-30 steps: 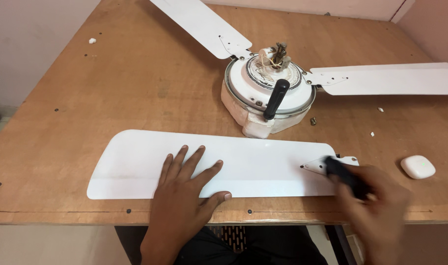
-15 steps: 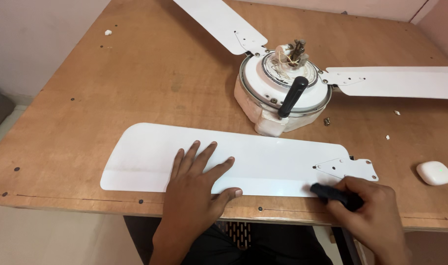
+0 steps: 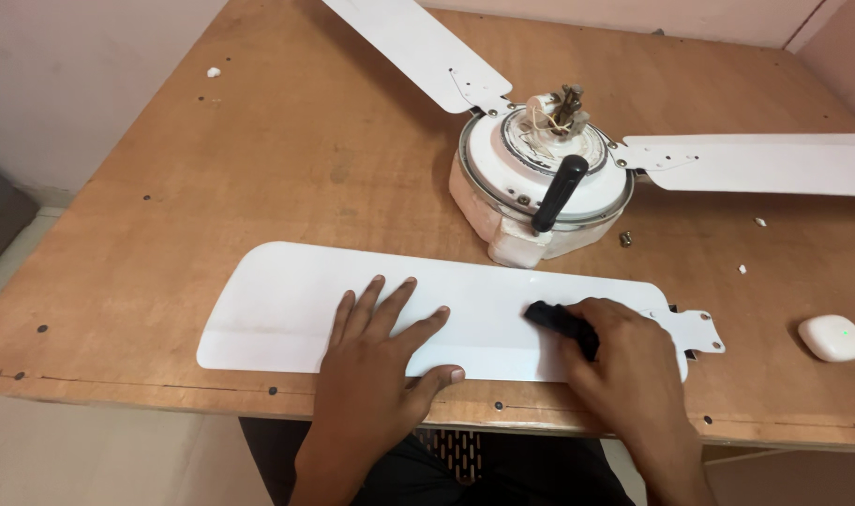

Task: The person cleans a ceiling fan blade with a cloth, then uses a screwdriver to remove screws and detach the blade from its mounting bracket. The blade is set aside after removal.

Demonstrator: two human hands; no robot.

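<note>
Pressing my left hand (image 3: 381, 361) flat, fingers spread and holding nothing, I pin down the loose fan blade (image 3: 287, 305) that lies along the near edge of the wooden table (image 3: 259, 141); to my mind the open palm is there to keep the long white blade from sliding. I take that blade as my landmark. At its far left end it is broad and rounded, and well beyond that corner, toward the far left of the table, lies a small white scrap (image 3: 213, 72). Moving right along the blade, my right hand (image 3: 634, 365) rests on it near its narrow end, fingers closed around a small dark object (image 3: 561, 324), a cloth or a tool handle, I cannot tell which, held against the white surface. Just past that hand the blade's metal mounting bracket (image 3: 697, 330) sticks out, unattached. Just beyond the blade, behind its right half, sits the fan motor housing (image 3: 540, 192), lying with its wiring stub upward and two other blades (image 3: 756, 161) fixed to it, one reaching away to the far left, one to the right. A black-handled tool (image 3: 559, 192) leans across the housing's shallow top; that recess holds loose wires and nothing else I can make out. A small screw (image 3: 624, 238) lies beside the housing. To the right of the blade, well apart, sits a closed white rounded case (image 3: 832, 337); its contents are hidden.
</note>
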